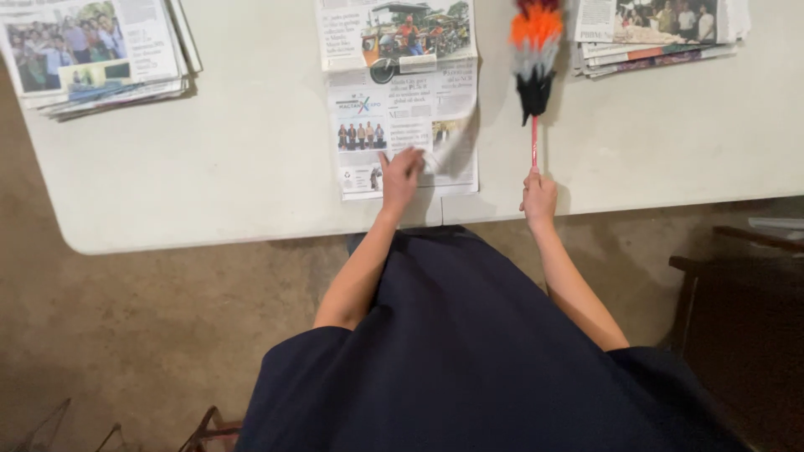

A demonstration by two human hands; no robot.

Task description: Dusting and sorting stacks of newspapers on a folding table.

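On the white counter (pixel 209 167), the left hand (pixel 400 177) presses flat, fingers spread, on a folded newspaper (pixel 402 92), while the right hand (pixel 538 199) grips a feather duster (pixel 534 67) by its red handle.

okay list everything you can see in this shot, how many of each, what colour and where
Table: one, off-white, across the top.
Folded newspaper: one, printed with colour photos, table centre, right edge curling up.
Newspaper stack: one, top left corner of the table.
Second newspaper stack: one, top right.
Feather duster: one, orange, grey and black head on a red handle, lying right of the folded newspaper.
Wooden furniture: one piece, dark brown, right edge; its kind is unclear.
Floor: brown, bare.
Left hand: flat on the folded newspaper.
Right hand: closed on the duster handle.
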